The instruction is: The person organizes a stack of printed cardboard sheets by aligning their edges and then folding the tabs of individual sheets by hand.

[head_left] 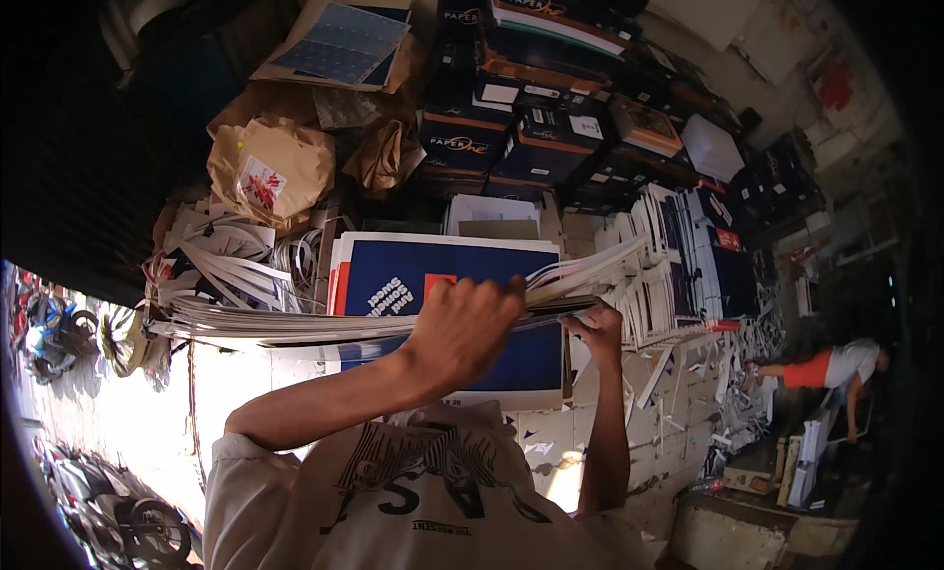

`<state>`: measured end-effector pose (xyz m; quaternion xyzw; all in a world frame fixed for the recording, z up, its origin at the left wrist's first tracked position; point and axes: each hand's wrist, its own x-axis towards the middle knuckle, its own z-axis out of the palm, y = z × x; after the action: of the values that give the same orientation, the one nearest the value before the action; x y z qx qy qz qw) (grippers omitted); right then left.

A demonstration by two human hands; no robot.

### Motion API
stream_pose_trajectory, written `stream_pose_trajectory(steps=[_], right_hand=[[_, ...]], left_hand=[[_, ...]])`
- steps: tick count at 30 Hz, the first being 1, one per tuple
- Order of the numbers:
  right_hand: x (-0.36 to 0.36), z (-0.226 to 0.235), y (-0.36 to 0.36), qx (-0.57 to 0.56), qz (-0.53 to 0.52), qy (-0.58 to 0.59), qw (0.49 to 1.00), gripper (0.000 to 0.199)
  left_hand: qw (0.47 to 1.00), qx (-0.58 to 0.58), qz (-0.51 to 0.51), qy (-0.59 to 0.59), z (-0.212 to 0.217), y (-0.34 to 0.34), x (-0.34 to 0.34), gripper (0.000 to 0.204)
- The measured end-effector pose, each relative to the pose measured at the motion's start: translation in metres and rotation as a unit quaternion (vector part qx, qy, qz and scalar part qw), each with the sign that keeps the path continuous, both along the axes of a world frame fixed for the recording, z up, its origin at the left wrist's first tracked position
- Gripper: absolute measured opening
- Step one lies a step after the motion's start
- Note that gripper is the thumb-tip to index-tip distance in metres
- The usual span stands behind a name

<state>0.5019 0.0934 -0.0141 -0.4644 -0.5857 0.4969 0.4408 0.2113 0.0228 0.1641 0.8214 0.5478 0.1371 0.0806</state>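
Note:
A long bundle of thin white paper strips [295, 319] stretches across in front of my chest, its left end running out toward the bright side. My left hand [462, 324] is closed in a fist over the middle of the bundle. Near its right end, my right hand [596, 331] pinches the strips between thumb and fingers. More loose strips [590, 268] fan up to the right beyond my hands. Behind and below the bundle lies a stack of large dark-blue printed sheets [501, 265] with white borders and a red patch; my left hand hides part of it.
Trimmed strips [231, 260] lie heaped at the left. Brown paper packages [275, 167] and dark-blue cartons [551, 142] stand behind. Bound stacks [723, 260] sit at the right above scraps on the tiled floor [678, 393]. Another person [826, 368] bends at far right; motorbikes [118, 511] stand left.

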Motion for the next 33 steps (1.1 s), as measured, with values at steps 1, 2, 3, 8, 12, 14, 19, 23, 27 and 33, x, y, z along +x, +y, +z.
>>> stream_pose_trajectory(steps=[1, 2, 3, 8, 12, 14, 19, 23, 27, 33], right_hand=[[-0.002, -0.008, -0.008, -0.001, -0.012, 0.022, 1.0, 0.032], [-0.001, -0.013, -0.013, -0.001, -0.022, 0.045, 0.999, 0.031], [0.006, -0.015, -0.014, -0.005, -0.038, 0.047, 0.998, 0.031], [-0.009, -0.027, -0.025, -0.017, 0.024, 0.215, 0.976, 0.065], [-0.01, -0.036, -0.02, 0.004, 0.09, 0.15, 0.985, 0.078], [-0.018, -0.03, -0.021, 0.003, 0.047, 0.175, 0.984, 0.07], [-0.009, 0.009, -0.042, 0.113, -0.144, -0.081, 0.98, 0.057], [-0.064, 0.094, -0.068, 0.342, -0.109, -0.312, 0.879, 0.068], [-0.086, 0.087, -0.051, 0.359, -0.096, -0.295, 0.88, 0.064], [-0.077, 0.057, -0.067, 0.385, -0.053, -0.319, 0.864, 0.044]], left_hand=[[1.0, -0.028, 0.007, 0.011, -0.007, 0.001, -0.001, 0.03], [0.999, -0.032, -0.009, 0.013, -0.011, -0.001, -0.006, 0.03], [0.995, -0.097, 0.028, 0.029, 0.008, -0.002, -0.012, 0.035], [0.985, -0.123, 0.064, 0.101, -0.003, -0.02, -0.031, 0.046], [0.988, -0.105, 0.106, 0.029, 0.0, -0.02, -0.034, 0.044], [0.981, -0.117, 0.138, 0.063, 0.002, -0.024, -0.025, 0.042], [0.988, -0.075, 0.13, 0.036, -0.009, -0.025, -0.032, 0.046], [0.991, -0.081, 0.11, 0.003, -0.008, -0.024, -0.025, 0.042], [0.988, -0.118, 0.103, 0.016, -0.007, -0.007, -0.01, 0.044], [0.969, -0.094, 0.227, -0.007, -0.02, 0.048, -0.026, 0.06]])
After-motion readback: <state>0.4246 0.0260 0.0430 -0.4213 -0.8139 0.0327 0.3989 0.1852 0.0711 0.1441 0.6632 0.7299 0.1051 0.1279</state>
